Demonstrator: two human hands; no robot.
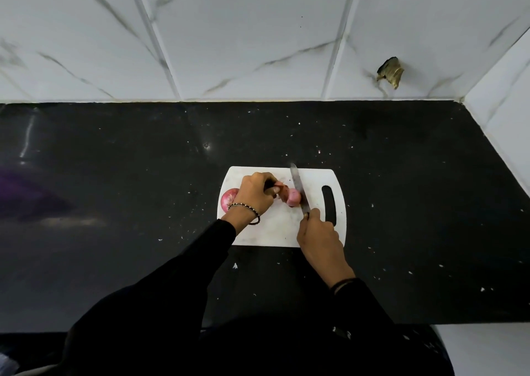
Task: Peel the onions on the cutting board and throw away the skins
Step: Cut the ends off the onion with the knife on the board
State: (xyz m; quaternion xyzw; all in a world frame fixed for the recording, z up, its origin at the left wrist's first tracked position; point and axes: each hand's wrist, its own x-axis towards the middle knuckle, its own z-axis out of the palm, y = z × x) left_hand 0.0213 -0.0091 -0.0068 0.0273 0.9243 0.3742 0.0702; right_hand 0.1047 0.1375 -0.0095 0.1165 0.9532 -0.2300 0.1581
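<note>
A white cutting board (269, 232) lies on the black counter. My left hand (253, 193) grips a pink onion (292, 197) at the board's middle. My right hand (318, 233) holds a knife (298, 187) by its handle, and the blade lies across the onion's right end. A second, unpeeled red onion (228, 199) sits at the board's left edge, partly hidden behind my left wrist.
The black counter (129, 189) is speckled with small bits of skin. A white marble-tiled wall (243, 37) stands behind it, with a broken hole (390, 71) at the right. A side wall (504, 94) closes the counter's right end.
</note>
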